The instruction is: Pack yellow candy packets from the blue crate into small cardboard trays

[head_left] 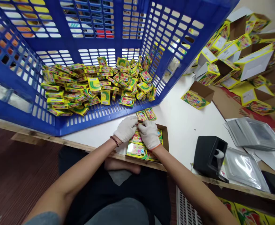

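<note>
My left hand, in a white knit glove, is at the far left corner of an open brown carton. Its fingers are curled in a pinch. Gloved alike, my right hand reaches over the carton, its fingers bent down close to the left fingertips. Whatever the fingers grip is hidden by the gloves. Small yellow-green printed boxes lie in rows inside the carton. Just beyond its far edge, two more small boxes rest on the white table.
A large blue plastic crate, lying open toward me, holds a heap of small yellow boxes. At right are a black tape dispenser, clear plastic trays, a single open yellow carton and piled open cartons.
</note>
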A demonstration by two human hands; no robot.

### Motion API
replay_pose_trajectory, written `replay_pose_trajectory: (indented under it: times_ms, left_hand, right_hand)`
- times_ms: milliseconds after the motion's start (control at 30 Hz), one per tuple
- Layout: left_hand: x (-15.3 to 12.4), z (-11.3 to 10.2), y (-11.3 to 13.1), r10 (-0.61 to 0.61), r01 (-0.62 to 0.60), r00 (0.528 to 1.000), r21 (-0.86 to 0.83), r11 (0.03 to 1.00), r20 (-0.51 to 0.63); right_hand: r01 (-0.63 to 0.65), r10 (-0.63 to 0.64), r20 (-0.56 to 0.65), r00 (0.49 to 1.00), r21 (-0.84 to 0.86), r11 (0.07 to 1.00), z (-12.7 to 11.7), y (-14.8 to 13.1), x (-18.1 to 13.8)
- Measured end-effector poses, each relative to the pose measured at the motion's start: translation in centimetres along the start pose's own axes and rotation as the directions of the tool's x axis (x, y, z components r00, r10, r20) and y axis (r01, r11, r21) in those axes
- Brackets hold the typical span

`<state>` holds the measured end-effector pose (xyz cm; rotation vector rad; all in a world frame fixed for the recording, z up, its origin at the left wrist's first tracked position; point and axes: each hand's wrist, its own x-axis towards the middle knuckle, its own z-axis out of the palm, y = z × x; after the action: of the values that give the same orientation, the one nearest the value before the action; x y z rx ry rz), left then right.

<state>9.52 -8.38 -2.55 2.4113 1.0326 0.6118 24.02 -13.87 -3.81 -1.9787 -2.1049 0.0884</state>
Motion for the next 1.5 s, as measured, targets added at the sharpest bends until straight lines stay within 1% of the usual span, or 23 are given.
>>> replay_pose_trajectory:
  times_ms: [67, 133, 200, 267, 300, 367, 433, 467, 600, 667, 733, 800, 867, 933, 967, 1000, 1067, 1133, 1200, 1267, 1333, 1433, 1500]
  left_hand:
    - [0.0, -0.1, -0.2, -0.013, 0.013, 1.0, 0.0, 1.0, 0.004]
    - [0.5, -0.2, -0.9, -0.093, 0.091, 0.994, -0.035, 0.995, -0.058]
    - [1.9, -0.5, -2.4, -0.222, 0.219, 0.961, -0.04, 0.975, -0.162]
    - [4.1, -1.1, -4.3, -0.314, 0.333, 0.917, 0.036, 0.942, -0.245]
    - [5.3, -1.5, -5.4, -0.317, 0.353, 0.912, 0.106, 0.93, -0.259]
    - [7.7, -2.3, -7.1, -0.246, 0.299, 0.946, 0.278, 0.913, -0.208]
    - [9.5, -2.9, -8.2, -0.173, 0.198, 0.98, 0.416, 0.888, -0.096]
    - [10.1, -3.1, -8.5, -0.162, 0.17, 0.985, 0.457, 0.873, -0.057]
    - [10.4, -3.2, -8.6, -0.219, 0.214, 0.975, 0.454, 0.865, -0.042]
    - [9.6, -3.4, -8.5, -0.268, 0.267, 0.962, 0.377, 0.887, -0.051]
    - [8.4, -3.8, -8.1, -0.3, 0.319, 0.948, 0.277, 0.906, -0.111]
    - [7.2, -4.5, -6.9, -0.248, 0.288, 0.946, 0.187, 0.939, -0.209]
    - [5.8, -5.2, -4.5, -0.099, 0.14, 0.967, 0.162, 0.977, -0.236]
    - [4.2, -5.6, -1.1, 0.103, -0.081, 0.988, 0.182, 0.98, -0.112]
    - [3.3, -5.6, 0.8, 0.189, -0.183, 0.982, 0.186, 0.965, -0.015]
    - [2.4, -5.4, 2.6, 0.256, -0.265, 0.964, 0.175, 0.948, 0.074]
    - [0.6, -4.8, 5.4, 0.317, -0.342, 0.931, 0.136, 0.93, 0.18]
    - [-1.0, -4.0, 6.7, 0.307, -0.343, 0.92, 0.122, 0.931, 0.243]
    - [-2.0, -3.1, 6.9, 0.289, -0.351, 0.895, 0.136, 0.926, 0.341]
    - [-2.4, -2.3, 6.4, 0.287, -0.388, 0.844, 0.147, 0.91, 0.453]
    - [-2.4, -1.7, 5.9, 0.277, -0.4, 0.814, 0.148, 0.904, 0.511]
    - [-2.2, -1.2, 5.6, 0.244, -0.364, 0.822, 0.146, 0.92, 0.515]
    - [-2.2, -1.1, 5.7, 0.244, -0.353, 0.823, 0.125, 0.927, 0.513]
  right_hand:
    - [0.051, -0.051, 0.035, 0.998, 0.01, 0.999, 0.2, -0.1, -0.6]
    - [0.103, -0.11, 0.053, 0.993, 0.11, 0.989, 0.3, 0.0, -1.1]
    - [0.154, -0.165, 0.018, 0.986, 0.27, 0.951, 0.1, 0.0, -1.5]
    - [0.151, -0.138, -0.061, 0.989, 0.413, 0.898, -0.1, 0.2, -2.1]
    - [0.11, -0.07, -0.102, 0.992, 0.468, 0.877, -0.2, 0.2, -2.4]
    - [-0.045, 0.15, -0.141, 0.979, 0.566, 0.823, -0.2, 0.4, -3.1]
    - [-0.193, 0.334, -0.097, 0.937, 0.655, 0.73, -0.1, 0.6, -3.7]
    - [-0.245, 0.382, -0.05, 0.923, 0.689, 0.682, -0.1, 0.8, -3.9]
    - [-0.385, 0.366, 0.211, 0.906, 0.77, 0.51, -0.4, 2.1, -4.1]
    - [-0.429, 0.367, 0.275, 0.889, 0.78, 0.455, -1.1, 2.9, -3.8]
    - [-0.384, 0.381, 0.2, 0.903, 0.775, 0.502, -2.3, 3.5, -3.3]
    - [-0.247, 0.344, 0.019, 0.939, 0.733, 0.634, -4.2, 3.5, -2.6]
    - [-0.071, 0.223, -0.164, 0.961, 0.631, 0.772, -6.6, 3.0, -1.6]
    - [0.07, 0.044, -0.222, 0.974, 0.48, 0.875, -9.2, 2.3, -0.7]
    - [0.103, -0.03, -0.182, 0.983, 0.406, 0.908, -10.3, 1.9, -0.4]
    - [0.113, -0.084, -0.097, 0.992, 0.341, 0.933, -11.1, 1.7, -0.3]
    - [0.083, -0.119, 0.142, 0.983, 0.235, 0.968, -12.1, 1.7, -0.5]
    - [0.046, -0.09, 0.36, 0.929, 0.129, 0.991, -12.0, 2.2, -1.3]
    - [0.028, -0.033, 0.502, 0.864, 0.018, 0.999, -11.2, 2.8, -2.5]
    - [0.01, 0.026, 0.591, 0.807, -0.057, 0.998, -10.1, 3.0, -3.7]
    - [-0.004, 0.06, 0.639, 0.767, -0.088, 0.996, -9.0, 2.7, -4.7]
    - [0.017, 0.052, 0.644, 0.764, -0.101, 0.995, -8.1, 1.9, -5.7]
    - [0.063, 0.029, 0.603, 0.797, -0.131, 0.989, -8.1, 1.6, -6.0]
